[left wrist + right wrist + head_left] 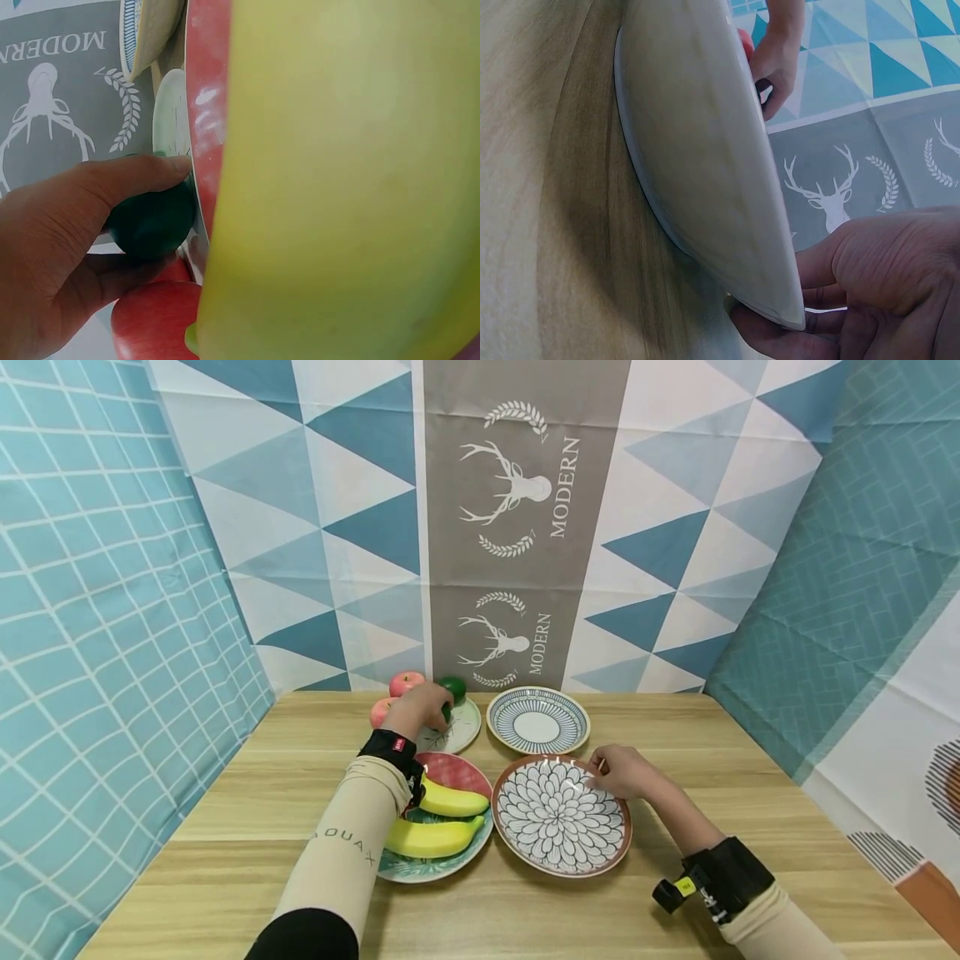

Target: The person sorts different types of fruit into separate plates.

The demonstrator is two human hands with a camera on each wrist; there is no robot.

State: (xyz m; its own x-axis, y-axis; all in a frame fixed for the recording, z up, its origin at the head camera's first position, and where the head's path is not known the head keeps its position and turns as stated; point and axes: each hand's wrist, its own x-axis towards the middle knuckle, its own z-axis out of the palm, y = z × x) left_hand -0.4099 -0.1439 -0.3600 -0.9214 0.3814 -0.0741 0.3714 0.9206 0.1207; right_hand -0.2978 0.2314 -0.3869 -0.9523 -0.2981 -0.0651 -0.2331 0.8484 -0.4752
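Note:
My left hand [429, 703] reaches to the back of the table and grips a dark green round fruit [454, 687] over the far edge of a small pale green plate [463, 729]. In the left wrist view the thumb and fingers [142, 174] curl round the green fruit [154, 223], with a red apple [154, 319] right below it. My right hand [624, 771] pinches the right rim of a flower-patterned plate [561, 817]. In the right wrist view its fingers [776, 339] sit under the rim of that plate's pale underside [705, 165].
Two red apples [406, 682] [377, 711] lie left of the green fruit. Two bananas [435, 837] rest on a red and teal plate [459, 768]. A blue striped plate [537, 720] stands at the back. Patterned cloth walls [517, 527] close in three sides.

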